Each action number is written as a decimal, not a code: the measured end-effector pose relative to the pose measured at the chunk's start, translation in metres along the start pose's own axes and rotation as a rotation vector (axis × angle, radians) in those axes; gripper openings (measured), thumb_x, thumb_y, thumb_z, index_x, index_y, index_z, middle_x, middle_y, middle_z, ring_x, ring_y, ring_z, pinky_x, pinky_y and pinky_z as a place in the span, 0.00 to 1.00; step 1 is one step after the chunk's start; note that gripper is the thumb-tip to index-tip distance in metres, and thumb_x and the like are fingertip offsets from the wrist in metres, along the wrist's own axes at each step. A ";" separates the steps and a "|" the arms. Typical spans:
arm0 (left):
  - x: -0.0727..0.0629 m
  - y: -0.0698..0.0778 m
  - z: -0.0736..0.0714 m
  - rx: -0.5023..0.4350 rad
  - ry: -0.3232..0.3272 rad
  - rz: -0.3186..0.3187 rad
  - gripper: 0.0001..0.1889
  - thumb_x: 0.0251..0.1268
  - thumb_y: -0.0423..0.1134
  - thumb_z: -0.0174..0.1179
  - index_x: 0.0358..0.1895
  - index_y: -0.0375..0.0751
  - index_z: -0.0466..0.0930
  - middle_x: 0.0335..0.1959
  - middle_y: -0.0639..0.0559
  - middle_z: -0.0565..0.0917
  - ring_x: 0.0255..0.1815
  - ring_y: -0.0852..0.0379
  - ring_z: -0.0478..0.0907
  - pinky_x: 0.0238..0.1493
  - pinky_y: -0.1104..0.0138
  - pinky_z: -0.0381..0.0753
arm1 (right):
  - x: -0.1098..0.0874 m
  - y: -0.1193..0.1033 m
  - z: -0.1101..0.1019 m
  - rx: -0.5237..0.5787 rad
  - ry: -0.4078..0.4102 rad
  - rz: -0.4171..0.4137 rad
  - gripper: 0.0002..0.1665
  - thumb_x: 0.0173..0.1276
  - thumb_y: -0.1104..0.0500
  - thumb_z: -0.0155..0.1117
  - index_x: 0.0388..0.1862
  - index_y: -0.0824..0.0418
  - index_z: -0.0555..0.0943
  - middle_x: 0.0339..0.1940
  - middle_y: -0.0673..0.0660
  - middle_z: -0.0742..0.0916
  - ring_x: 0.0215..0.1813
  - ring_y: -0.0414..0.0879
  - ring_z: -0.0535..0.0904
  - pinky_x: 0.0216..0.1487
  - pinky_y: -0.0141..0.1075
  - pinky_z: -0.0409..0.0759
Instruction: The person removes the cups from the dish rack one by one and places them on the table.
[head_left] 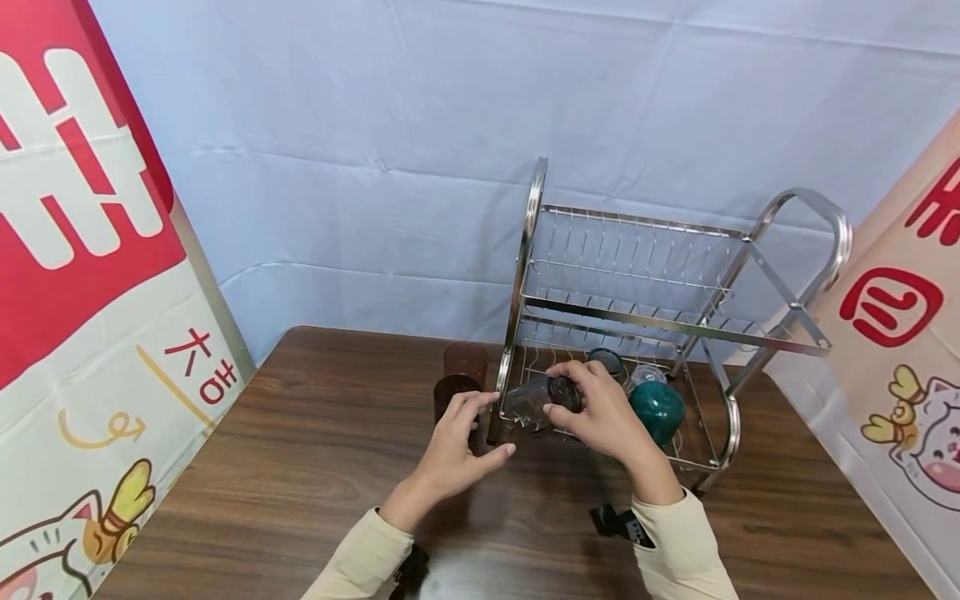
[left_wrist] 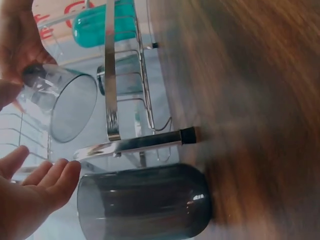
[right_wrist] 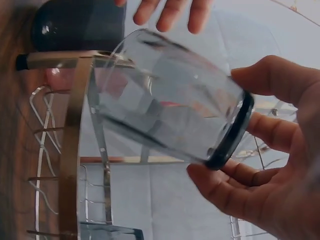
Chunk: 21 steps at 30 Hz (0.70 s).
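My right hand (head_left: 600, 412) grips a clear grey drinking glass (head_left: 528, 402) by its thick dark base. The glass is tilted, its mouth toward my left hand, at the left front of a metal dish rack (head_left: 600, 314). In the right wrist view the glass (right_wrist: 170, 100) has nothing inside, and thumb and fingers pinch around the base. My left hand (head_left: 453, 446) is apart from it, fingers extended, palm toward the mouth. Just beyond those fingers stands a dark glass (left_wrist: 145, 202), upright on the table beside the rack's leg.
A reddish glass (head_left: 465, 358) stands behind the dark one. On the rack's lower tier sit a teal glass (head_left: 657, 411), a small clear glass (head_left: 647, 375) and a grey glass (head_left: 606, 361). The rack's bare upper tier overhangs them. A wooden table (head_left: 300, 467) lies beneath.
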<state>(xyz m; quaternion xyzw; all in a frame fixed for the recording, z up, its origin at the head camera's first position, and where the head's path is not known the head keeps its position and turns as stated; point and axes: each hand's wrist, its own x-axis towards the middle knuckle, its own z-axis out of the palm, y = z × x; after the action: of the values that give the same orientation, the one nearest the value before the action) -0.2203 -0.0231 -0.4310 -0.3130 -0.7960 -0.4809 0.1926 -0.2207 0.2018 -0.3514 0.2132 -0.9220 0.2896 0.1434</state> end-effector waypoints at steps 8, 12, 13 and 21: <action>-0.003 -0.001 0.003 -0.154 0.003 -0.066 0.36 0.48 0.39 0.71 0.64 0.45 0.66 0.57 0.51 0.67 0.51 0.46 0.72 0.42 0.55 0.77 | -0.005 0.000 0.009 0.232 0.006 0.011 0.22 0.55 0.63 0.71 0.50 0.60 0.77 0.42 0.61 0.76 0.41 0.52 0.75 0.40 0.45 0.78; -0.004 0.000 0.003 -0.177 -0.004 -0.083 0.38 0.46 0.38 0.72 0.65 0.44 0.65 0.58 0.48 0.66 0.53 0.46 0.71 0.42 0.52 0.77 | -0.007 0.001 0.013 0.311 0.013 0.039 0.23 0.54 0.64 0.72 0.50 0.61 0.78 0.42 0.61 0.78 0.42 0.52 0.77 0.41 0.44 0.78; -0.004 0.002 0.002 -0.184 -0.003 -0.083 0.39 0.46 0.37 0.72 0.65 0.42 0.65 0.58 0.46 0.66 0.53 0.45 0.71 0.42 0.51 0.77 | -0.007 0.001 0.013 0.332 0.017 0.051 0.23 0.54 0.64 0.72 0.50 0.61 0.78 0.42 0.61 0.79 0.42 0.52 0.78 0.42 0.44 0.78; 0.000 0.031 -0.011 -0.262 0.007 -0.062 0.40 0.46 0.31 0.69 0.66 0.31 0.60 0.57 0.35 0.64 0.53 0.42 0.70 0.44 0.50 0.76 | -0.010 0.001 0.016 0.526 0.027 0.120 0.23 0.56 0.64 0.70 0.52 0.65 0.77 0.40 0.61 0.81 0.41 0.51 0.79 0.41 0.37 0.78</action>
<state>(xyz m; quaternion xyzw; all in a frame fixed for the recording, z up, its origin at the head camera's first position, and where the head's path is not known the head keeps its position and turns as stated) -0.1990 -0.0220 -0.4063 -0.3089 -0.7351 -0.5875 0.1382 -0.2148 0.1965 -0.3686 0.1844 -0.8240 0.5300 0.0779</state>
